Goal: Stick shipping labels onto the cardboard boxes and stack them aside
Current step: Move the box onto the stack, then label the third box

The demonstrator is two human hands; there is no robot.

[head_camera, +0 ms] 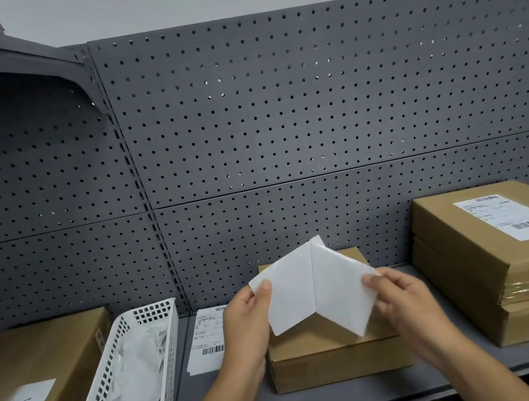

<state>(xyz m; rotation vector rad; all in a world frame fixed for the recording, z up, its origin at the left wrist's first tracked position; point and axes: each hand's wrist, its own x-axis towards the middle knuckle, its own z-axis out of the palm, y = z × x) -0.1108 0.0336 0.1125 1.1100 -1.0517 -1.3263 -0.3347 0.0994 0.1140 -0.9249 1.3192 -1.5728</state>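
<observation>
Above the middle cardboard box (338, 355) on the shelf (457, 374), the left hand (246, 324) and right hand (400, 300) each have their grip pinched on a shipping label (316, 292); a white basket (128, 378) and loose labels (205, 339) lie left, labelled boxes (507, 252) stacked right.

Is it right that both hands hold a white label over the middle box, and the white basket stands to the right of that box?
Not quite. The basket stands to the left of the middle box, not the right; the head view shows it. The rest holds: the left hand and right hand both hold the white label over that box.
</observation>
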